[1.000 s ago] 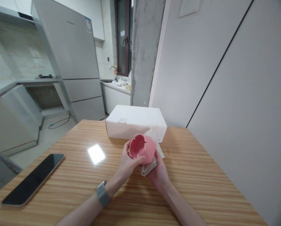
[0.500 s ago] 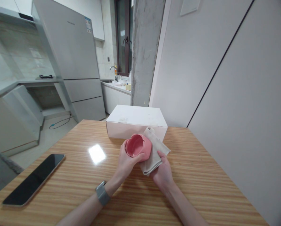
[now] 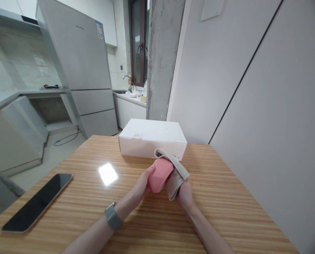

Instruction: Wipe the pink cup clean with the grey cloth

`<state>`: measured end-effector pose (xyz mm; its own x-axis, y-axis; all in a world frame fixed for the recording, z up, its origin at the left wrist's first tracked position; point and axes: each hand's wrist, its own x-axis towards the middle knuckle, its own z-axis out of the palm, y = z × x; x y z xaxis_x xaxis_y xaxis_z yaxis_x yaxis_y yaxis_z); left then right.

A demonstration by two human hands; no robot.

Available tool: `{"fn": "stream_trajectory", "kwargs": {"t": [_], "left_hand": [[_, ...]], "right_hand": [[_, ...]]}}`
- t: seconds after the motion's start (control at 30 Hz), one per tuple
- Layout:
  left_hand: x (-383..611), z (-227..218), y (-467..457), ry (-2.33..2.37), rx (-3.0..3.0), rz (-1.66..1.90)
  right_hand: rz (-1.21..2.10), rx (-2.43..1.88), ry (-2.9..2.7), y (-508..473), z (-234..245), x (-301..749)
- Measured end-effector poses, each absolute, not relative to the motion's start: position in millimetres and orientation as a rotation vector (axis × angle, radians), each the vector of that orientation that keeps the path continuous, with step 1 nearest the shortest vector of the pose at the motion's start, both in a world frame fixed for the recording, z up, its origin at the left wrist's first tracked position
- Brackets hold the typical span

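Note:
A pink faceted bowl-like container point(image 3: 160, 175) is tipped so that its outer side faces me and its hollow turns toward the right. My left hand point(image 3: 144, 182) is closed on it from the left, thumb along the upper side. A folded grey-beige cloth point(image 3: 176, 176) is in my right hand point(image 3: 185, 194), whose fingers are mostly hidden behind it. The cloth lies over the container's right edge; how far it reaches into the hollow cannot be seen. Both hands are above the wooden table point(image 3: 226, 211).
Behind my hands a white box point(image 3: 152, 137) stands on the table. A black phone point(image 3: 38, 203) lies at the left. A white panelled wall point(image 3: 265, 106) borders the right side. Past the table's far left are a fridge point(image 3: 80, 60) and a sink counter point(image 3: 131, 102).
My left hand has turned the pink container, so its hollow, which faced me, now points right. The cloth has shifted and curls over the container's edge.

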<state>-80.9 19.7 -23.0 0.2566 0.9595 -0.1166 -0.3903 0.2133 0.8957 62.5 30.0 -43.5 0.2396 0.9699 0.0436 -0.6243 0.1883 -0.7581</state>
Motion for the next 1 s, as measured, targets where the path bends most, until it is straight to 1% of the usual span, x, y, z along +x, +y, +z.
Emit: {"fn": "stream_trajectory", "kwargs": {"t": [0.17, 0.3, 0.4, 0.5, 0.67, 0.8, 0.87, 1.0], "left_hand": [[-82, -21, 29, 0.792, 0.758, 1.165], [-83, -14, 27, 0.793, 0.714, 1.122], [-82, -13, 26, 0.783, 0.718, 1.081], [-83, -13, 28, 0.808, 0.747, 1.176], [-86, -12, 28, 0.981, 0.929, 1.372], [-88, -12, 22, 1.123, 1.129, 1.375], [-88, -13, 20, 1.142, 1.207, 1.386], [-89, -18, 24, 1.241, 1.411, 1.526]], "right_hand": [[1.275, -0.71, -0.527, 28, -48, 55], [1.333, -0.746, -0.443, 26, -52, 52], [1.42, -0.747, -0.391, 24, -50, 50], [1.558, -0.73, -0.344, 19, -43, 46], [1.781, -0.596, -0.35, 11, -32, 38], [1.92, -0.503, -0.334, 6, -26, 36], [1.966, -0.49, -0.302, 4, -23, 34], [1.987, -0.472, -0.243, 2, -18, 29]]}}
